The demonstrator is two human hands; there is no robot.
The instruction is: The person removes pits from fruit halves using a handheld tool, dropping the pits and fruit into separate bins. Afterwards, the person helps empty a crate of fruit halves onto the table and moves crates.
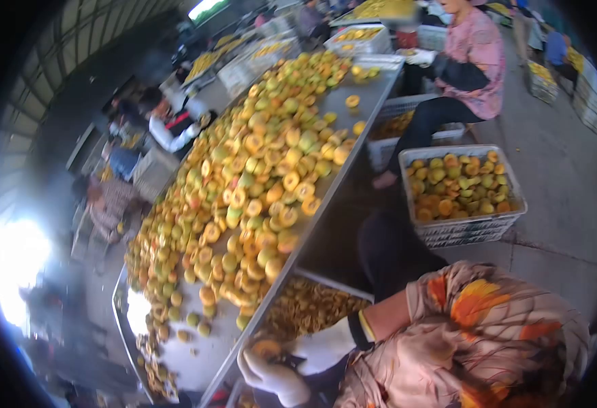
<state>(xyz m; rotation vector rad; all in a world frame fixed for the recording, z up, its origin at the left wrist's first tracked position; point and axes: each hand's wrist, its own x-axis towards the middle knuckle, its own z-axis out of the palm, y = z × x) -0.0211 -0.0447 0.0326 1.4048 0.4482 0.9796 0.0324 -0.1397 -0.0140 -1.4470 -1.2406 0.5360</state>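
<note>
My left hand (274,382), in a white glove, curls around an orange fruit (267,349) that looks like an apricot, at the metal table's near edge. Right beside it is my right hand (322,350), also white-gloved with a dark band at the wrist. Its fingers are closed against the fruit, and whatever they grip is hidden. A big heap of yellow-green apricots (251,177), many of them cut in half, covers much of the metal table (220,333). Below the table edge, next to my hands, a bin holds brownish pieces (312,306).
A white crate (516,211) full of fruit halves stands on the floor by my legs. Beyond it a person in a pink top (475,61) sits at the same table, with another crate (407,105) alongside. More workers sit across the table, among further crates (359,42).
</note>
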